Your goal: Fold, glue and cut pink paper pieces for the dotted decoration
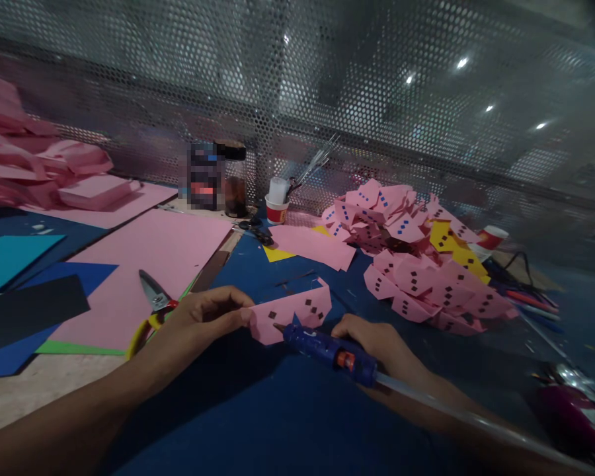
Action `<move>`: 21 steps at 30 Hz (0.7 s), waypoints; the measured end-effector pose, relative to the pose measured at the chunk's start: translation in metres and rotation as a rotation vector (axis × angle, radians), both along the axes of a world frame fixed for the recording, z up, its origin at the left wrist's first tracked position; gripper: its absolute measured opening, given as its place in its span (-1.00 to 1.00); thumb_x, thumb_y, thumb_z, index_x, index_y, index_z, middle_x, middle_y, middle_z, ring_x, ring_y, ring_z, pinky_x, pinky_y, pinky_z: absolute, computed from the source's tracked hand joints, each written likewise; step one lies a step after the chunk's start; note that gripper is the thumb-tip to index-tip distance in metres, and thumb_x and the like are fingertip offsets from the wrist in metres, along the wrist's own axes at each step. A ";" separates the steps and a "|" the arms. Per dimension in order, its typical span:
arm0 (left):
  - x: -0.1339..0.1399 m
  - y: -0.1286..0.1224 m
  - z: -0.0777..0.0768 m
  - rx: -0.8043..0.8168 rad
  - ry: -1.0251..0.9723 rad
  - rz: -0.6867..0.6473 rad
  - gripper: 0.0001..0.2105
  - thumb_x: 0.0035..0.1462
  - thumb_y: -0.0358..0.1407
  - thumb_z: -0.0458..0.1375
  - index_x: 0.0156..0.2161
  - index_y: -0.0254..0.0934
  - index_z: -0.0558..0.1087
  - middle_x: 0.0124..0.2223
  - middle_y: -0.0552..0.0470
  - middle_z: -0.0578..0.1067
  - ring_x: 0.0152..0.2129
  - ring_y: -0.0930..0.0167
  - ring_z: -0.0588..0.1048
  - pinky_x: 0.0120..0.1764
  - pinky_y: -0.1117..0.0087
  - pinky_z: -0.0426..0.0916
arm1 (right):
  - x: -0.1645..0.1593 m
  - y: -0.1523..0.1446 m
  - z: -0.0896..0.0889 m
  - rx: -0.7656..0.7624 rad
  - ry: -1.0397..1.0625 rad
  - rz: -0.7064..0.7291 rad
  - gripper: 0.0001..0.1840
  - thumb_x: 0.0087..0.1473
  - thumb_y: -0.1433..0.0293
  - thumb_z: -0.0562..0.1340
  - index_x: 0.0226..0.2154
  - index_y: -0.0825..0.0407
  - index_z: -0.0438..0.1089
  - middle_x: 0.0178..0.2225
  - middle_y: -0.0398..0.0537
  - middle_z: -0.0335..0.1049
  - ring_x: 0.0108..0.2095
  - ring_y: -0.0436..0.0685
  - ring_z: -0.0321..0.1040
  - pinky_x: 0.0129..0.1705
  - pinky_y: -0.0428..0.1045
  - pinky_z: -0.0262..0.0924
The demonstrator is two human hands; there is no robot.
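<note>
Between thumb and fingers my left hand (213, 314) pinches the left end of a pink paper piece (262, 322). Dark diamond shapes mark its face, and its right end is folded. My right hand (377, 340) is wrapped round a blue hot glue gun (315, 344), with a long clear glue stick (426, 395) trailing from its back. The gun's nozzle points left and lies in front of the paper's lower half; whether it touches cannot be made out. Scissors (153, 291) with yellow and red handles lie left of my left hand.
A heap of folded pink pieces (416, 277) with dark or blue marks stands at the right. Pink sheets (153, 251), blue and black sheets (30, 304) lie at the left. Behind are a paper cup (276, 210), a jar (235, 185) and a perforated metal wall (287, 79).
</note>
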State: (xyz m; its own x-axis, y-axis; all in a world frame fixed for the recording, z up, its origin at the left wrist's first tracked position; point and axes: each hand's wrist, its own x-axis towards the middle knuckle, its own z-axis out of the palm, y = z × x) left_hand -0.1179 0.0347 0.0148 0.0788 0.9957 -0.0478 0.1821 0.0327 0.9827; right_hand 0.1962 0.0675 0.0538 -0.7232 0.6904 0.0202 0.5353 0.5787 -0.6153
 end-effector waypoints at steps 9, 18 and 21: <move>0.000 0.001 -0.001 0.008 -0.008 0.007 -0.81 0.22 -0.09 0.32 -0.27 -0.16 0.61 -0.29 0.07 0.66 -0.31 0.37 0.59 -0.23 0.49 0.43 | 0.000 0.000 -0.001 -0.010 -0.025 -0.014 -0.77 0.00 0.48 0.19 -0.22 0.01 0.36 -0.31 -0.14 0.48 -0.40 0.07 0.34 -0.37 -0.06 -0.01; -0.001 0.001 0.001 0.000 -0.001 0.004 -0.81 0.22 -0.08 0.32 -0.27 -0.14 0.61 -0.29 0.10 0.66 -0.30 0.39 0.58 -0.23 0.51 0.39 | -0.002 0.002 -0.003 0.008 -0.026 -0.006 -0.80 -0.02 0.47 0.18 -0.25 0.01 0.35 -0.31 -0.12 0.46 -0.40 0.08 0.33 -0.38 -0.04 -0.06; -0.002 0.001 -0.002 0.000 0.014 0.016 -0.79 0.21 -0.07 0.32 -0.27 -0.15 0.61 -0.29 0.08 0.66 -0.30 0.37 0.57 -0.25 0.49 0.39 | -0.002 0.002 -0.003 0.019 -0.042 -0.019 -0.83 0.02 0.48 0.18 -0.26 0.01 0.34 -0.33 -0.12 0.46 -0.42 0.07 0.33 -0.38 -0.05 -0.05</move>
State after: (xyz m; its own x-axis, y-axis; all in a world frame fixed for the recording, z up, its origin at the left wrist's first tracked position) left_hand -0.1195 0.0355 0.0129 0.0618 0.9969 -0.0489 0.1950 0.0360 0.9802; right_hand 0.1938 0.0694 0.0507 -0.7102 0.7040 0.0036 0.5717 0.5796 -0.5807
